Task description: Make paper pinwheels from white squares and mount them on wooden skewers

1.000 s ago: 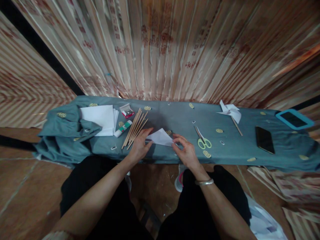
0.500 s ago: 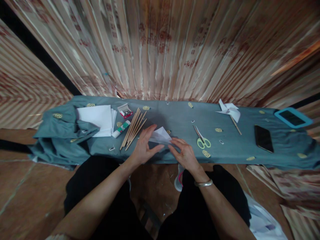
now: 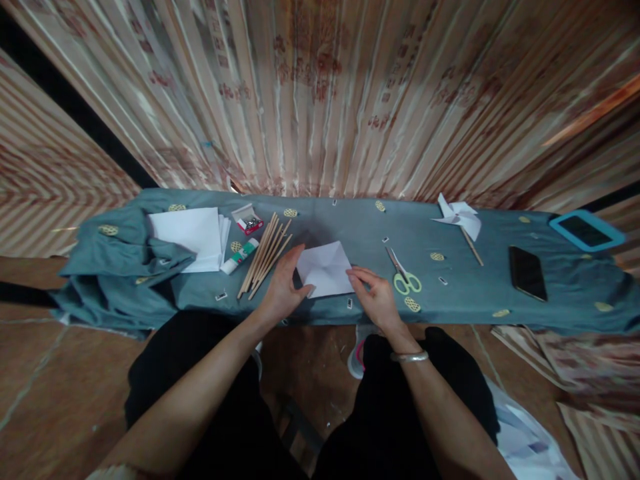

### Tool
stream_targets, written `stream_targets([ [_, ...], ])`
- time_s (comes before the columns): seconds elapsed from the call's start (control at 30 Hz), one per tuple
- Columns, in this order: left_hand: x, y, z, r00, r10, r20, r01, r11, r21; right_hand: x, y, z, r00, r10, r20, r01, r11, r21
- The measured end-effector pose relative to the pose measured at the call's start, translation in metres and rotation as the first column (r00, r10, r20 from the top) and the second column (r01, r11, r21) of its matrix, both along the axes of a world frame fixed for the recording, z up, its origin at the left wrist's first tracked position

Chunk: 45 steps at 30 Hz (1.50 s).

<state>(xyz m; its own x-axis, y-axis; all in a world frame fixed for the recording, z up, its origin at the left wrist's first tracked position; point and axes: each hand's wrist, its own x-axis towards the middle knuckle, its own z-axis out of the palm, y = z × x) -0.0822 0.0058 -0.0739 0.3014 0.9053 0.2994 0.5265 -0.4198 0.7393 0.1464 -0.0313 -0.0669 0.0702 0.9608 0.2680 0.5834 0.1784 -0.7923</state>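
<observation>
Our left hand [image 3: 286, 285] brackets the creased white paper [image 3: 326, 269], left of the scissors [image 3: 408, 283].
Its thumb and fingers stand well apart along the paper's left edge; our right hand [image 3: 376, 297], between paper and scissors, has its fingertips at the opposite edge, though we cannot tell whether they pinch it. The paper seems to rest on the cloth-covered bench [image 3: 343, 223], faint creases meeting near its middle. If we press unevenly, it could swivel towards the scissors and a crease could stray; the bench's soft surface might leave lines blunt. Our left hand is just beside the wooden sticks [image 3: 265, 257], farther left of the scissors, so a careless outward sweep could send them rolling.
</observation>
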Motion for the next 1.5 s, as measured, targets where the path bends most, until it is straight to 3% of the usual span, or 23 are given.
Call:
stream_targets([
  [0.2,0.005,0.004,-0.006,0.995,-0.043,-0.091,0.051,0.995,0.084,0.012,0.02,-0.019,0.987,-0.124,-0.107,0.105,0.981,-0.165],
  [0.33,0.008,0.003,-0.005,0.954,-0.14,-0.263,0.182,0.973,0.139,0.016,0.025,-0.026,0.984,-0.154,-0.088,0.132,0.967,-0.218],
  [0.4,0.01,0.002,-0.004,0.929,-0.187,-0.318,0.235,0.965,0.117,0.017,0.025,-0.025,0.988,-0.145,-0.05,0.133,0.973,-0.188],
  [0.5,0.013,0.001,-0.003,0.907,-0.238,-0.348,0.266,0.963,0.035,0.016,0.022,-0.021,0.981,-0.12,0.154,0.134,0.988,-0.082],
  [0.6,0.016,0.002,-0.001,0.899,-0.249,-0.361,0.251,0.967,-0.041,0.015,0.018,-0.018,0.929,-0.098,0.357,0.115,0.993,-0.025],
  [0.73,0.018,0.006,-0.002,0.915,-0.226,-0.333,0.222,0.974,-0.049,0.016,0.016,-0.019,0.885,-0.06,0.462,0.071,0.997,-0.006],
  [0.93,0.021,0.008,-0.011,0.926,-0.276,-0.256,0.287,0.958,0.008,0.019,0.012,-0.018,0.864,-0.006,0.503,0.015,1.0,-0.013],
  [1.3,0.01,0.002,0.006,0.869,-0.247,-0.429,0.26,0.965,-0.029,0.019,-0.007,-0.005,0.907,0.162,0.388,-0.129,0.986,-0.109],
  [1.4,0.005,0.002,0.001,0.894,-0.247,-0.373,0.271,0.962,0.014,0.026,-0.004,-0.005,0.917,0.107,0.385,-0.084,0.993,-0.078],
  [1.5,0.002,0.003,-0.007,0.934,-0.245,-0.259,0.267,0.962,0.056,0.044,-0.002,-0.003,0.9,-0.052,0.434,0.051,0.999,0.013],
])
